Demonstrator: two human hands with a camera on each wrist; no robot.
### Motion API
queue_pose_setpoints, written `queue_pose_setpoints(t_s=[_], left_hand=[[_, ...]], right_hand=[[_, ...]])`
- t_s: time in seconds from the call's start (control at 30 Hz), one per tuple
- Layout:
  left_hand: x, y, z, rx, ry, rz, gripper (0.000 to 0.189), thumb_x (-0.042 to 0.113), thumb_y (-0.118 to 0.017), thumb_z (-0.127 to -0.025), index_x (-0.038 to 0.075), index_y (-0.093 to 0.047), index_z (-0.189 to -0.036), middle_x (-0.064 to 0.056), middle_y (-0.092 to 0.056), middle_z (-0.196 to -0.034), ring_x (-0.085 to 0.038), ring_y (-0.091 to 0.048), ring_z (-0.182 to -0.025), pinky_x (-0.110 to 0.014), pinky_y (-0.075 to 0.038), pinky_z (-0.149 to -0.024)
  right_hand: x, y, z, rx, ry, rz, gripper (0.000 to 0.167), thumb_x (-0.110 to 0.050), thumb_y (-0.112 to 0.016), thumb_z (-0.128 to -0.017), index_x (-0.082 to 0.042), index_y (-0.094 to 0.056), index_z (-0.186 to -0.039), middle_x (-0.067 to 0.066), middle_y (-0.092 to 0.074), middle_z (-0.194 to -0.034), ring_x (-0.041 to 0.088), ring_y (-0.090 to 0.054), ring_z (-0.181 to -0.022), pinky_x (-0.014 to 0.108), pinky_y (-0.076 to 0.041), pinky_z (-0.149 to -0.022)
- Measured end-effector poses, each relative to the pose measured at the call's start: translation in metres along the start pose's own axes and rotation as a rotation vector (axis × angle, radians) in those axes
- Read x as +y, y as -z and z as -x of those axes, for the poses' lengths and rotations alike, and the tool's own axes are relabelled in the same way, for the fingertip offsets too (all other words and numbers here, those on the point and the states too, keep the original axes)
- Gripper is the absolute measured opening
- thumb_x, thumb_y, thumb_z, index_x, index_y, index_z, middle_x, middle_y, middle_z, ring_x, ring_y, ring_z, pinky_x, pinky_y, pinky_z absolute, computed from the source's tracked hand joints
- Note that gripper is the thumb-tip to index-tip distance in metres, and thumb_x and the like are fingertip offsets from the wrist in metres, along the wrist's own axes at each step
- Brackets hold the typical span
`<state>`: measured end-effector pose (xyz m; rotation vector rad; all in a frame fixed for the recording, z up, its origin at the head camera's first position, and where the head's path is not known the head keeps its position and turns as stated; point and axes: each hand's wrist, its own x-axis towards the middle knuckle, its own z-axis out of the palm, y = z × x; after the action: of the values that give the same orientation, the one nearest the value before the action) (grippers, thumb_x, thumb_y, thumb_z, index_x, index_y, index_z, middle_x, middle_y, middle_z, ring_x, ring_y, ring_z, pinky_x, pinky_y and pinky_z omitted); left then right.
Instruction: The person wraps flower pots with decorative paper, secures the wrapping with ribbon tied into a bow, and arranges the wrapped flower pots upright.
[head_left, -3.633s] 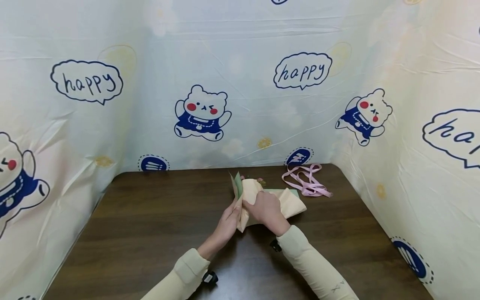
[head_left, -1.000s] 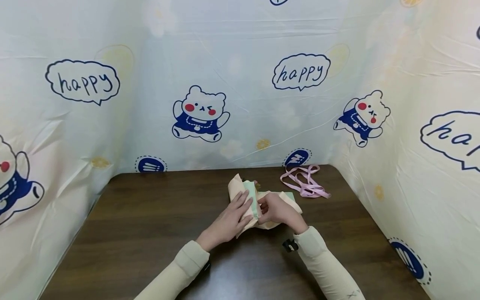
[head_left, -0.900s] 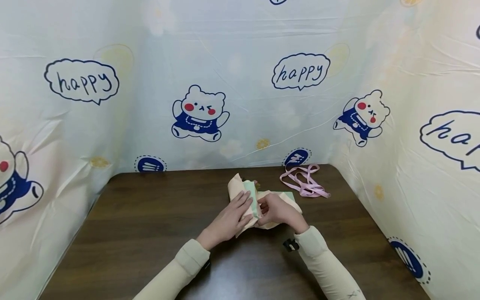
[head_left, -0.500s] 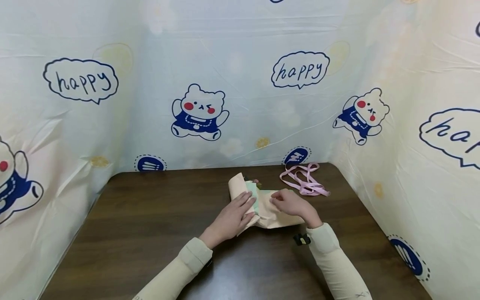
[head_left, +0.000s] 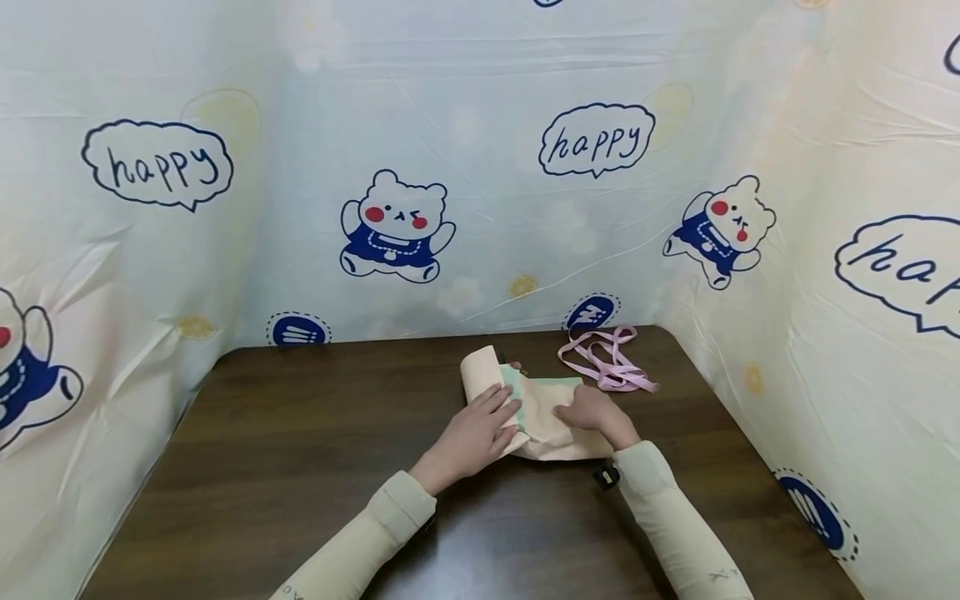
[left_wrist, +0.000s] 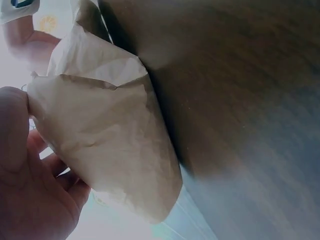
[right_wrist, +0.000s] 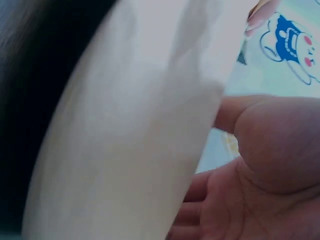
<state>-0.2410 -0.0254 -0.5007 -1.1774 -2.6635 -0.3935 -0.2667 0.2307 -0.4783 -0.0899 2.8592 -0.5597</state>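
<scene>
A bundle wrapped in cream and pale green wrapping paper [head_left: 555, 433] lies on the table, its left part rolled up and its right part spread flatter. My left hand [head_left: 476, 433] rests across the rolled part with fingers extended over the fold. In the left wrist view, the outer side of the paper [left_wrist: 110, 135] hides those fingertips. My right hand [head_left: 597, 414] touches the upper face of the paper's right part. Paper covers its fingertips in the right wrist view, so whether they pinch is unclear. Small reddish flower heads [head_left: 517, 366] peek out behind the green fold.
A loose pink ribbon [head_left: 611, 367] lies tangled near the back right corner of the dark wooden table [head_left: 300, 433]. Patterned fabric [head_left: 405, 100] hangs behind the table and along both sides.
My right hand has moved right from the green fold, and the right part of the paper now lies flatter. The left hand has gone from the bundle's side to lying on top of it.
</scene>
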Motion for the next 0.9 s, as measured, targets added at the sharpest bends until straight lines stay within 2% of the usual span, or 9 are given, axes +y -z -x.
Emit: queue_pose_setpoints(t_s=[0.13,0.23,0.33,0.47,0.53,0.67,0.73,0.83,0.9], left_hand=[[0.002,-0.001,-0.002,0.021,-0.007,0.001,0.045,0.033,-0.046,-0.109,0.008,-0.056,-0.144,-0.014,-0.047,-0.155,-0.03,-0.038,-0.148,-0.038,-0.027,-0.123],[0.004,0.0,-0.002,0.035,-0.01,0.001,0.043,0.031,-0.048,-0.108,0.007,-0.058,-0.143,-0.015,-0.048,-0.154,-0.031,-0.04,-0.147,-0.04,-0.029,-0.122],[0.005,0.0,-0.004,0.039,-0.012,-0.007,0.042,0.03,-0.049,-0.108,0.007,-0.058,-0.142,-0.016,-0.049,-0.153,-0.031,-0.041,-0.146,-0.04,-0.03,-0.122],[0.007,0.0,-0.006,0.031,-0.006,-0.012,0.042,0.031,-0.048,-0.108,0.007,-0.059,-0.142,-0.015,-0.05,-0.153,-0.029,-0.041,-0.146,-0.039,-0.028,-0.123],[0.009,0.0,-0.008,0.029,0.001,-0.015,0.042,0.031,-0.048,-0.108,0.008,-0.059,-0.141,-0.014,-0.051,-0.152,-0.028,-0.041,-0.146,-0.038,-0.027,-0.123],[0.012,-0.001,-0.011,0.036,0.005,-0.024,0.041,0.03,-0.05,-0.107,0.008,-0.061,-0.139,-0.015,-0.054,-0.149,-0.029,-0.043,-0.145,-0.039,-0.029,-0.122],[0.013,-0.002,-0.011,0.049,0.004,-0.028,0.039,0.03,-0.051,-0.106,0.007,-0.062,-0.137,-0.015,-0.055,-0.147,-0.031,-0.044,-0.143,-0.04,-0.03,-0.121],[0.014,-0.003,-0.012,0.066,0.004,-0.035,0.037,0.028,-0.053,-0.106,0.007,-0.063,-0.134,-0.016,-0.057,-0.144,-0.033,-0.046,-0.141,-0.041,-0.031,-0.121],[0.014,-0.003,-0.014,0.076,0.001,-0.045,0.035,0.028,-0.053,-0.105,0.007,-0.064,-0.132,-0.016,-0.058,-0.142,-0.033,-0.047,-0.14,-0.041,-0.032,-0.12]], right_hand=[[0.006,0.0,-0.002,-0.049,-0.024,-0.028,0.077,-0.039,-0.071,-0.089,0.021,-0.049,-0.131,0.038,-0.057,-0.127,0.044,-0.061,-0.112,0.053,-0.051,-0.096],[0.01,0.001,-0.002,-0.066,-0.049,-0.069,0.085,-0.04,-0.073,-0.088,0.024,-0.042,-0.135,0.041,-0.051,-0.134,0.048,-0.057,-0.12,0.054,-0.049,-0.1],[0.014,0.003,-0.004,-0.065,-0.071,-0.088,0.069,-0.04,-0.073,-0.088,0.019,-0.055,-0.119,0.03,-0.061,-0.112,0.037,-0.063,-0.098,0.045,-0.054,-0.083],[0.023,0.003,-0.008,-0.07,-0.062,-0.079,0.042,-0.039,-0.072,-0.088,0.001,-0.061,-0.085,0.009,-0.056,-0.079,0.021,-0.053,-0.068,0.031,-0.044,-0.06],[0.028,0.003,-0.01,-0.081,-0.055,-0.075,0.041,-0.04,-0.071,-0.089,0.0,-0.061,-0.084,0.008,-0.056,-0.078,0.02,-0.053,-0.067,0.03,-0.043,-0.058],[0.037,0.002,-0.013,-0.085,-0.059,-0.072,0.056,-0.04,-0.071,-0.089,0.012,-0.063,-0.105,0.019,-0.065,-0.097,0.025,-0.059,-0.081,0.036,-0.051,-0.069],[0.041,0.001,-0.013,-0.084,-0.06,-0.088,0.055,-0.039,-0.071,-0.09,0.013,-0.062,-0.103,0.019,-0.064,-0.097,0.024,-0.057,-0.081,0.036,-0.051,-0.07],[0.046,0.002,-0.014,-0.081,-0.038,-0.148,0.039,-0.032,-0.068,-0.092,0.001,-0.061,-0.073,0.006,-0.056,-0.072,0.016,-0.049,-0.063,0.029,-0.043,-0.057],[0.048,0.004,-0.013,-0.081,-0.011,-0.185,0.043,-0.026,-0.064,-0.094,-0.011,-0.049,-0.056,-0.004,-0.041,-0.057,0.009,-0.037,-0.051,0.024,-0.033,-0.05]])
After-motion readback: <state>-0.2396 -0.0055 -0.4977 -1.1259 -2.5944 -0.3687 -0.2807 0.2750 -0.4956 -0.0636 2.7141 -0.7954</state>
